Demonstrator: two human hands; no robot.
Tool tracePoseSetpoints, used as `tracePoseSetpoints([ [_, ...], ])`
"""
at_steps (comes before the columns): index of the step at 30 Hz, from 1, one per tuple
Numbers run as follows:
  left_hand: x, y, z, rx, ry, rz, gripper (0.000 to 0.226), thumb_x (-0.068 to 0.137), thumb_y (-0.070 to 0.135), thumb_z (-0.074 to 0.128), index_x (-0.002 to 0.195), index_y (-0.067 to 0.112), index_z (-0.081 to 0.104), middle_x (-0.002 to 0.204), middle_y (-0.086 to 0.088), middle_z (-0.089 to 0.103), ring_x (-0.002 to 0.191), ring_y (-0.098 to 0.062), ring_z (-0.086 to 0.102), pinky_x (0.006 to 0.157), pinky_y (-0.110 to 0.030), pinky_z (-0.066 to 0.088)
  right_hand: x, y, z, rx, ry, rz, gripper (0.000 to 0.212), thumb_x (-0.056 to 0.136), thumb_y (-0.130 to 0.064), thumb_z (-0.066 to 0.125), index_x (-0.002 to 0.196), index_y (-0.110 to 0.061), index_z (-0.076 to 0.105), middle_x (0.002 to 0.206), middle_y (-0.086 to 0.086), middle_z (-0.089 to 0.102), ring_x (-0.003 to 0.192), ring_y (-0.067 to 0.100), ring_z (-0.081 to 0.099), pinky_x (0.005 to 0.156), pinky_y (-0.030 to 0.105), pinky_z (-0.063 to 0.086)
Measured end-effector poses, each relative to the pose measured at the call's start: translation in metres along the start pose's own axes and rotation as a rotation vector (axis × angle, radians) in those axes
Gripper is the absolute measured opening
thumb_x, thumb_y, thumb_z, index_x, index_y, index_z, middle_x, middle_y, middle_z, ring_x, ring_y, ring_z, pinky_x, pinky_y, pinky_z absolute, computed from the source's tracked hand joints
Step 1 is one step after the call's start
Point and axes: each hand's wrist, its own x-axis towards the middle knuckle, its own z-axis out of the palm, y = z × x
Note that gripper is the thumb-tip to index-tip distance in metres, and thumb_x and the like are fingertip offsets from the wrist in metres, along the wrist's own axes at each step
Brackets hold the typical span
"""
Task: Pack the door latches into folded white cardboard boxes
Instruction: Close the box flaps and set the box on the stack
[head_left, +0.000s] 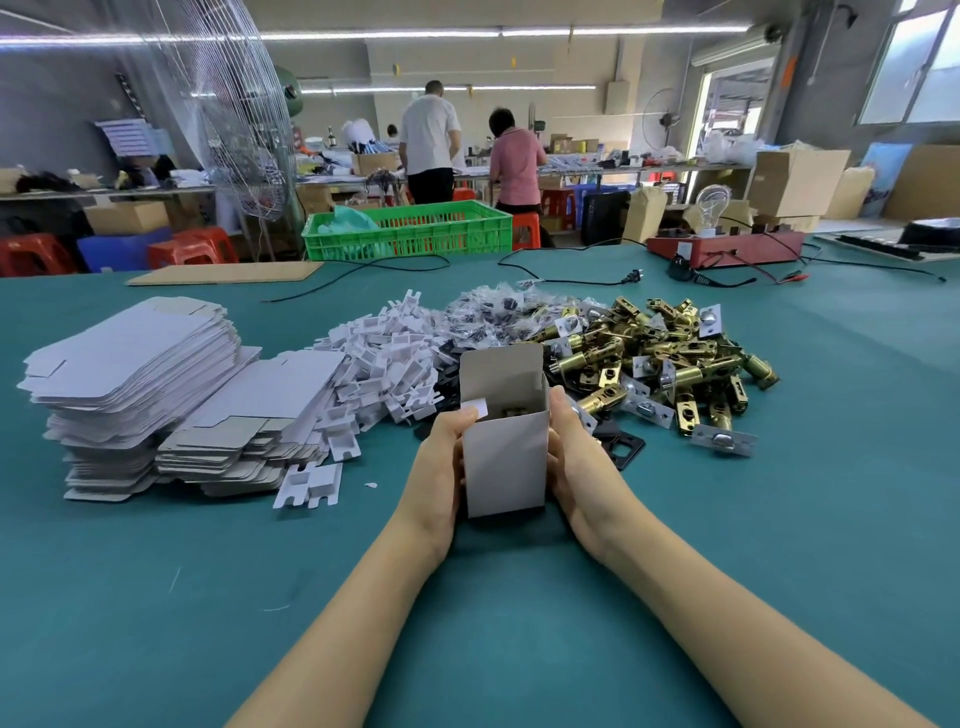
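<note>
White cardboard box (505, 457) stands upright on the teal table (779, 519), dead centre between both hands, long axis vertical, mouth up. Top flap at the far side is still raised; a small side tab is bent in at the left edge of the mouth. Something brass shows just inside the opening, probably a latch already dropped in; can't see how deep it sits.

Left hand (441, 473) grips the box's left wall, thumb up at the rim by the tab. Right hand (574, 467) grips the right wall, fingers wrapped behind. Both are clamped on the box, palms facing each other, wrists low, forearms coming in from the near edge in a V.

Key relation, my read: the flap to close is above and beyond the fingertips, so the next move is thumbs or fingers going up and over the mouth, tabs first, then the lid tucked toward me. Left thumb is nearest the tab.

Supplies: brass latch pile (670, 358) is beyond and right of the box, nearer the right hand. Flat box blanks (135, 374) are stacked well left; white inserts (384, 364) lie between.
</note>
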Motion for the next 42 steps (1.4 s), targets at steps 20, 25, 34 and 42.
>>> tracePoseSetpoints([
  [20, -0.001, 0.007, 0.004, -0.002, 0.016, 0.201, 0.027, 0.077, 0.035, 0.061, 0.101, 0.033, 0.072, 0.108, -0.002, 0.074, 0.092, -0.014, 0.068, 0.079, -0.034, 0.052, 0.003, -0.008, -0.007, -0.031, 0.036, -0.037, 0.022, 0.091, -0.036, 0.051, 0.106, -0.024, 0.061, 0.098, 0.002, 0.069, 0.081, 0.015, 0.065, 0.074, 0.032, 0.049],
  [25, -0.001, 0.014, 0.005, -0.057, 0.055, 0.194, 0.032, 0.073, 0.023, 0.058, 0.092, 0.043, 0.075, 0.094, 0.004, 0.075, 0.078, -0.012, 0.063, 0.076, -0.036, 0.043, 0.0, -0.01, -0.007, -0.052, 0.039, -0.258, 0.027, 0.099, -0.02, 0.047, 0.117, -0.04, 0.051, 0.098, 0.002, 0.065, 0.082, 0.013, 0.063, 0.072, 0.033, 0.053],
  [34, -0.001, 0.015, 0.007, -0.139, 0.078, 0.197, 0.044, 0.093, 0.003, 0.049, 0.086, 0.036, 0.076, 0.092, 0.001, 0.074, 0.088, -0.02, 0.056, 0.088, -0.043, 0.036, -0.002, -0.013, -0.005, -0.036, 0.02, -0.279, 0.023, 0.101, -0.015, 0.042, 0.111, -0.034, 0.051, 0.101, 0.001, 0.063, 0.083, 0.01, 0.058, 0.072, 0.027, 0.049],
  [42, -0.004, 0.016, 0.007, -0.138, 0.023, 0.201, 0.033, 0.089, 0.009, 0.053, 0.071, 0.028, 0.073, 0.107, -0.004, 0.075, 0.09, -0.015, 0.064, 0.081, -0.036, 0.043, -0.003, -0.011, -0.005, -0.107, 0.006, -0.325, 0.02, 0.105, -0.02, 0.033, 0.091, -0.025, 0.047, 0.077, -0.014, 0.059, 0.068, 0.005, 0.052, 0.058, 0.018, 0.045],
])
